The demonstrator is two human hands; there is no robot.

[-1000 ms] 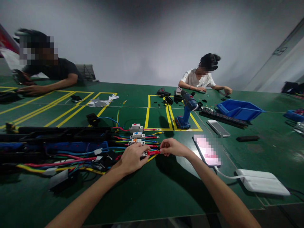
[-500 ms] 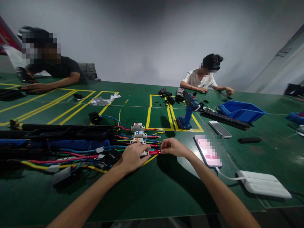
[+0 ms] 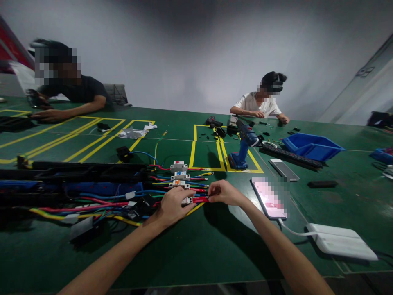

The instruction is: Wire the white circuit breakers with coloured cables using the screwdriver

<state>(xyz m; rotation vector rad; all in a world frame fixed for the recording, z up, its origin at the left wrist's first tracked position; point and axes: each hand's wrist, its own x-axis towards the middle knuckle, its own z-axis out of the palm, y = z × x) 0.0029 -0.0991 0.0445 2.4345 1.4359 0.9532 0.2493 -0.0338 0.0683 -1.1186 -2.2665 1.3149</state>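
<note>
My left hand [image 3: 173,205] is closed over the nearest white circuit breaker [image 3: 187,200], fingers and thumb on either side of it, hiding much of its body. Red wires [image 3: 200,199] come out of the breaker's right side. At their tips, my right hand [image 3: 224,193] pinches a red wire's end between thumb and fingers; the exact contact is partly hidden. Farther back lie more breakers in a row: one with an orange switch [image 3: 179,184], one with a blue switch [image 3: 180,175] and one with a red mark [image 3: 179,166]. Their wires end in metal lugs.
Long black housings [image 3: 89,170] with bundled cables [image 3: 101,207] stretch leftward. A blue cordless drill [image 3: 243,147] stands beyond my right hand. A lit phone [image 3: 267,196], white power bank [image 3: 340,241], grey phone [image 3: 284,169] and blue bin [image 3: 313,146] lie rightward. Two people sit opposite.
My hands keep nearly the same grip and place, while the view shifts slightly. Across the table, the person in white has drawn one hand in toward the body.
</note>
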